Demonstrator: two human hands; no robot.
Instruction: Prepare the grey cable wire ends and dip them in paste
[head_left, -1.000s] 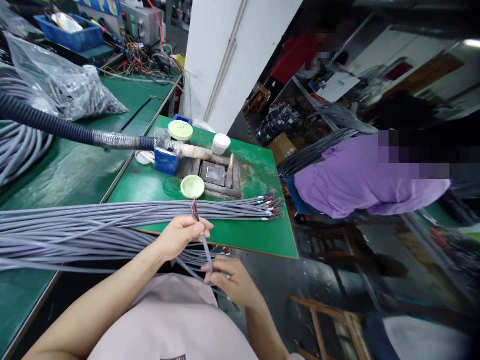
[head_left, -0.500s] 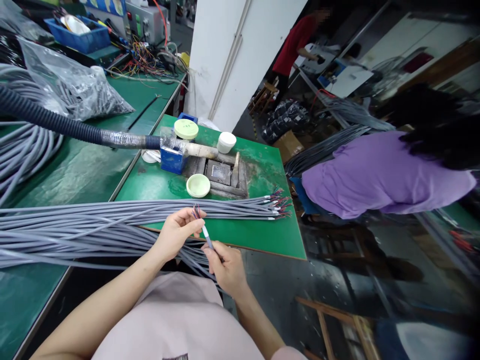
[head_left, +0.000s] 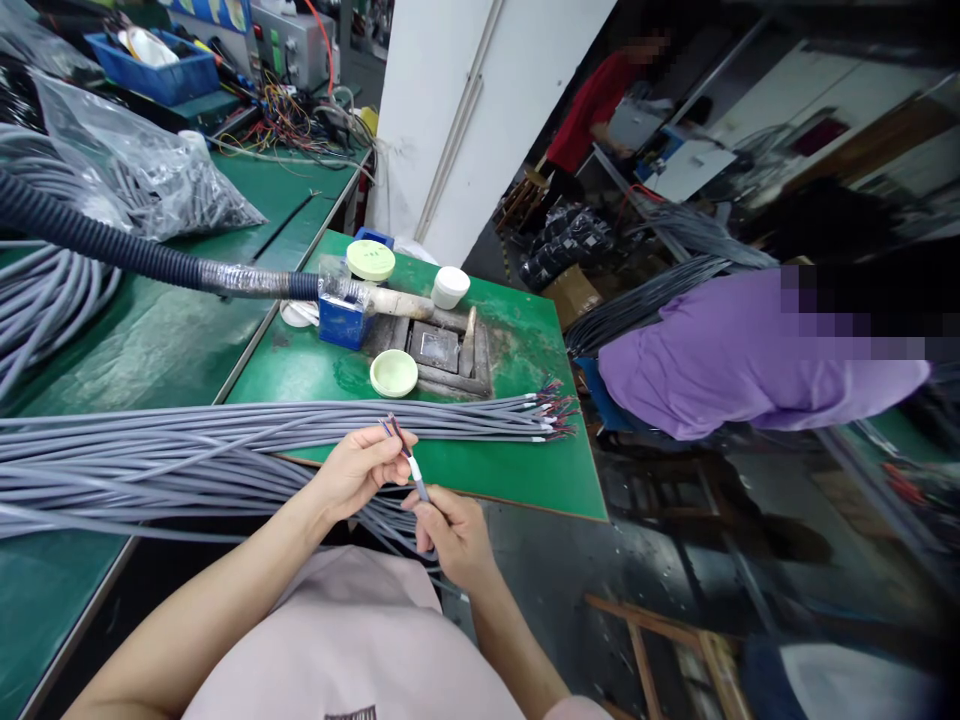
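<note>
My right hand (head_left: 456, 535) is closed around a grey cable (head_left: 421, 491) just below its white-wrapped end. Thin dark and reddish wires (head_left: 397, 432) fan out of that end. My left hand (head_left: 365, 468) pinches some of these wires between thumb and fingers, in front of the table edge. Just beyond my hands, a bundle of grey cables (head_left: 300, 425) lies across the green table (head_left: 465, 462), its stripped, coloured wire ends (head_left: 553, 410) pointing right. More grey cables (head_left: 217, 480) run under my left forearm.
Behind the bundle are a sooty solder pot (head_left: 436, 347), a pale green bowl (head_left: 394, 373), a white tub (head_left: 450, 287) and a black hose (head_left: 150, 262) ending over a blue box (head_left: 343, 322). A person in purple (head_left: 720, 350) sits at right; another in red (head_left: 592, 110) stands farther back.
The wires in my left hand have spread apart into separate groups, and its fingers have shifted on them. My right hand keeps its hold on the cable.
</note>
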